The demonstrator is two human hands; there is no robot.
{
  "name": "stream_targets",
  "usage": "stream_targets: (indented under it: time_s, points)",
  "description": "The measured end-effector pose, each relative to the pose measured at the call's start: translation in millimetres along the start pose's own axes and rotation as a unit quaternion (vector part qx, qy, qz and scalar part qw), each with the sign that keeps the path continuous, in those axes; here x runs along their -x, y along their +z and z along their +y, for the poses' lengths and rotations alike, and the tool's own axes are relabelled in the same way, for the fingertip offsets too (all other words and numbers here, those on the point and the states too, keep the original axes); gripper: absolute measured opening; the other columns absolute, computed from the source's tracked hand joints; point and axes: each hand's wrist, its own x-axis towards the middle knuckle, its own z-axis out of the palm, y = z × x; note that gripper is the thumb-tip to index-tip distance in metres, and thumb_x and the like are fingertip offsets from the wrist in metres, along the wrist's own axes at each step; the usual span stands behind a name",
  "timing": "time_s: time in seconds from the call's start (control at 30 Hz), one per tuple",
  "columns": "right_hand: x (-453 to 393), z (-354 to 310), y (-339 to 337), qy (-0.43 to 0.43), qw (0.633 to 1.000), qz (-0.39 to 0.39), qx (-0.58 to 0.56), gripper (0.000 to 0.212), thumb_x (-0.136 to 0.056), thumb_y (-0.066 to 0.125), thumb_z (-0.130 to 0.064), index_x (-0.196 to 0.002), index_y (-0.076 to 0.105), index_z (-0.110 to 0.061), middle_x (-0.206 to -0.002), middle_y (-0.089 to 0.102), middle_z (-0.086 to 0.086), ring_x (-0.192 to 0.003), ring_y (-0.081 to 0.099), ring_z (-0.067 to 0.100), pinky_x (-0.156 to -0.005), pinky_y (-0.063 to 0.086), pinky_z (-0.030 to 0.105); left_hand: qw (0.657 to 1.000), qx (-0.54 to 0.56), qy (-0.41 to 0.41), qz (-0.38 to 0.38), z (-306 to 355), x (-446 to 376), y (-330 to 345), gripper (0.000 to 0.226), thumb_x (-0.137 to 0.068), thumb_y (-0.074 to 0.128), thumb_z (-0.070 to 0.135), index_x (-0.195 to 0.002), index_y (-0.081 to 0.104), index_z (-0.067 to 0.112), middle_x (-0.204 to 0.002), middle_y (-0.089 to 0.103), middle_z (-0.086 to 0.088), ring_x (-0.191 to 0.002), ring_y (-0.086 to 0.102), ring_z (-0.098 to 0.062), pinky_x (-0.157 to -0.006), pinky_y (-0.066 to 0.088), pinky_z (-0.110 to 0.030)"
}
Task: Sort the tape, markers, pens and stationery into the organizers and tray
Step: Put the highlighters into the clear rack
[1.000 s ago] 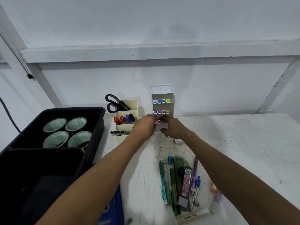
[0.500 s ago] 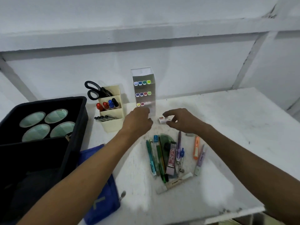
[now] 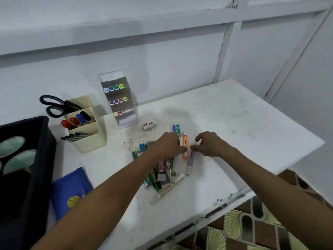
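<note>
Orange plastic highlighter [image 3: 185,146] — light, rigid, smooth; take mid-barrel. Left hand [image 3: 168,144] touches it; right hand [image 3: 207,144] pinches lilac highlighter [image 3: 190,159] — grip unclear.

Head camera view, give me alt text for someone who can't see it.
Two hands, left hand and right hand, reach for an orange highlighter and a purple highlighter on a white table. Behind stand a cream organizer and a clear marker rack.

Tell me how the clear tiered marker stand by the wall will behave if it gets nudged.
The marker stand is tall on a narrow base, so it probably tips rather than slides. It looks like thin clear plastic holding only small markers, so likely light. Its smooth walls may be slippery.
</note>
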Motion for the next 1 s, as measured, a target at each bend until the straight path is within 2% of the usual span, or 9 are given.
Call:
stream_targets:
  time_s: [0.1,0.27,0.43,0.5,0.6,0.7,0.77,0.87,1.0]
  points:
    - [-1,-2,7,0.038,0.999,0.011,-0.038,0.061,-0.081,0.070,-0.042,-0.129,0.051,-0.010,-0.112,0.065,0.015,-0.062,0.061,0.017,-0.054,0.051,0.024,1.000,0.015,-0.021,-0.014,10,-2,10,0.039,-0.089,0.064,0.039,-0.105,0.066,0.003,-0.104,0.067,-0.014,-0.098,0.064,-0.026,-0.070,0.042,-0.026]
    - [-2,-5,7,0.069,0.989,-0.029,-0.126,0.041,-0.082,0.072,-0.024,-0.117,0.059,-0.007,-0.098,0.068,0.017,-0.059,0.064,0.019,-0.047,0.053,0.025,0.997,0.033,-0.073,-0.007,8,-8,15,0.051,-0.083,0.069,0.037,-0.118,0.061,0.002,-0.113,0.064,-0.013,-0.092,0.062,-0.021,-0.061,0.043,-0.022]
    - [1,-4,-6,0.076,0.964,-0.036,-0.251,0.035,-0.075,0.077,-0.009,-0.106,0.061,-0.002,-0.091,0.069,0.022,-0.070,0.069,0.027,-0.068,0.061,0.037,0.991,0.072,-0.100,0.047,4,-4,8,0.033,-0.079,0.068,0.038,-0.089,0.060,0.007,-0.076,0.057,-0.004,-0.067,0.056,-0.016,-0.047,0.035,-0.024]
    - [2,-8,-15,0.050,0.957,-0.034,-0.284,0.035,-0.074,0.078,-0.005,-0.105,0.060,-0.001,-0.089,0.069,0.023,-0.070,0.068,0.029,-0.070,0.060,0.039,0.987,0.095,-0.101,0.087,1,1,-3,0.026,-0.079,0.068,0.033,-0.077,0.061,0.008,-0.066,0.057,-0.005,-0.059,0.057,-0.017,-0.047,0.039,-0.026]
    - [-1,-27,-28,-0.017,0.950,-0.017,-0.312,0.035,-0.075,0.077,-0.006,-0.106,0.060,-0.004,-0.090,0.069,0.019,-0.071,0.068,0.026,-0.071,0.061,0.036,0.963,0.195,-0.102,0.156,-10,12,-28,0.019,-0.080,0.073,0.024,-0.088,0.065,0.008,-0.076,0.066,-0.009,-0.065,0.068,-0.021,-0.057,0.055,-0.032]
    - [-9,-56,-38,-0.106,0.937,0.021,-0.332,0.024,-0.076,0.076,-0.007,-0.098,0.066,-0.003,-0.092,0.069,0.018,-0.076,0.066,0.026,-0.076,0.060,0.036,0.937,0.253,-0.085,0.227,-31,23,-51,0.017,-0.083,0.073,0.022,-0.096,0.066,0.013,-0.085,0.071,-0.007,-0.067,0.070,-0.018,-0.059,0.058,-0.029]
    - [-13,-79,-41,-0.155,0.919,0.041,-0.361,0.015,-0.076,0.076,-0.005,-0.088,0.068,-0.006,-0.092,0.068,0.016,-0.074,0.064,0.021,-0.074,0.060,0.033,0.932,0.208,-0.079,0.287,-47,32,-65,0.019,-0.084,0.071,0.027,-0.100,0.068,0.017,-0.091,0.070,0.000,-0.074,0.066,-0.015,-0.067,0.052,-0.025]
    - [-22,-113,-40,-0.204,0.907,0.058,-0.363,0.018,-0.079,0.073,-0.004,-0.096,0.068,-0.008,-0.092,0.066,0.013,-0.074,0.063,0.020,-0.055,0.049,0.011,0.916,0.106,-0.089,0.377,-69,50,-83,0.021,-0.087,0.067,0.030,-0.105,0.067,0.018,-0.092,0.067,0.004,-0.081,0.059,-0.012,-0.071,0.039,-0.020]
    - [-40,-148,-27,-0.261,0.909,0.112,-0.306,0.020,-0.078,0.074,-0.013,-0.098,0.071,-0.013,-0.087,0.070,0.004,-0.074,0.070,0.014,-0.062,0.046,0.013,0.890,0.097,-0.116,0.431,-91,74,-95,0.022,-0.088,0.066,0.025,-0.108,0.067,0.015,-0.098,0.071,-0.001,-0.082,0.066,-0.015,-0.075,0.053,-0.027]
